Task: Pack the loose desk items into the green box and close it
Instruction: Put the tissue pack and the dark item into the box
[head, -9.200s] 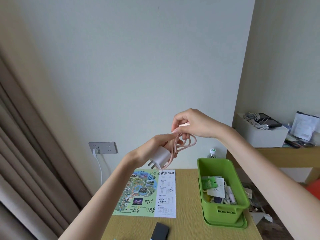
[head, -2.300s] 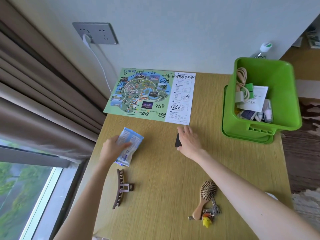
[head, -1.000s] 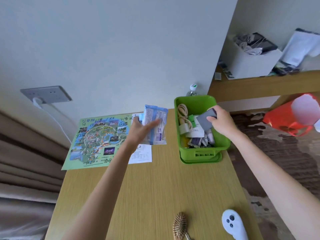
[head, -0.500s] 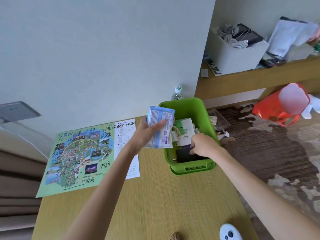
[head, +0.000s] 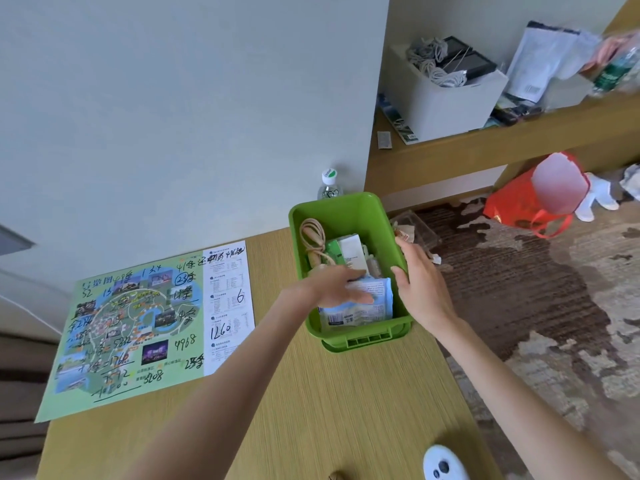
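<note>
The green box (head: 346,211) stands open on the desk's far right, sitting on a flat green piece (head: 341,347). Inside lie a coiled pinkish cable (head: 311,237), paper packets (head: 351,252) and a blue-and-white tissue pack (head: 367,311) at the near end. My left hand (head: 329,287) lies flat on top of that pack, fingers stretched out. My right hand (head: 420,285) clasps the box's right wall, thumb inside the rim and fingers outside.
A scribbled park map (head: 145,323) lies left of the box. A white controller (head: 445,464) and a brush tip (head: 336,476) sit at the near edge. A small bottle (head: 329,185) stands behind the box. A red bag (head: 540,199) is on the floor.
My left hand has brought the tissue pack from beside the box down into it. My right hand left the dark item inside and moved to the box's right wall.
</note>
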